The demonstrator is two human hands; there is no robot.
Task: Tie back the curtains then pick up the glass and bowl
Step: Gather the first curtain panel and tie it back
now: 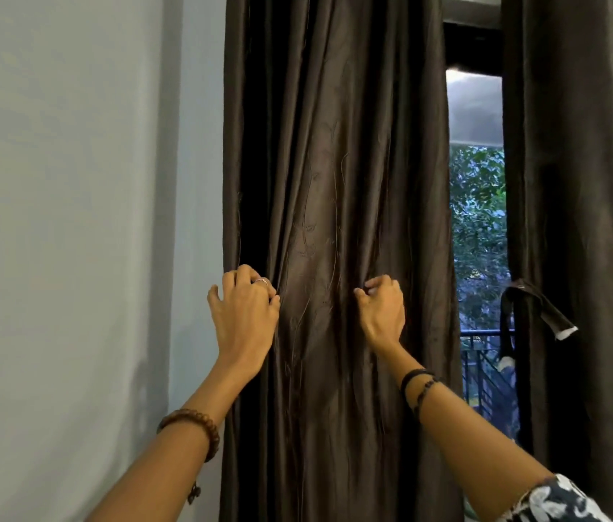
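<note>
— Item one, the left curtain panel (335, 220)?

— Dark brown, hanging in long vertical folds from above the frame to below it, hard against the pale wall (71, 220). Long axis straight up and down. Both hands are on it at about the same height.

— The hands, entered separately.

— Left hand (244, 314): at the panel's wall-side edge, fingers (256, 280) curled into a fold there, a ring showing. Right hand (382, 310): further in toward the window, fingers (373, 284) bunched and pinching a pleat. A band of cloth lies slack between the two.

— Anything to tie with?

— One loose tieback strap (535, 307), same brown, hanging on the right curtain panel (580, 220), across the strip of open window (476, 220). It lies to the right of both hands, well apart; the right hand is the nearer. No strap for the left panel shows here.

— So the next move turns on what?

— My reading: the cloth must be gathered sideways, across its vertical run, the two grips closing toward each other, before any band goes round it.

— Glass and bowl?

— Not in view. That part of the job looks untouched.
</note>
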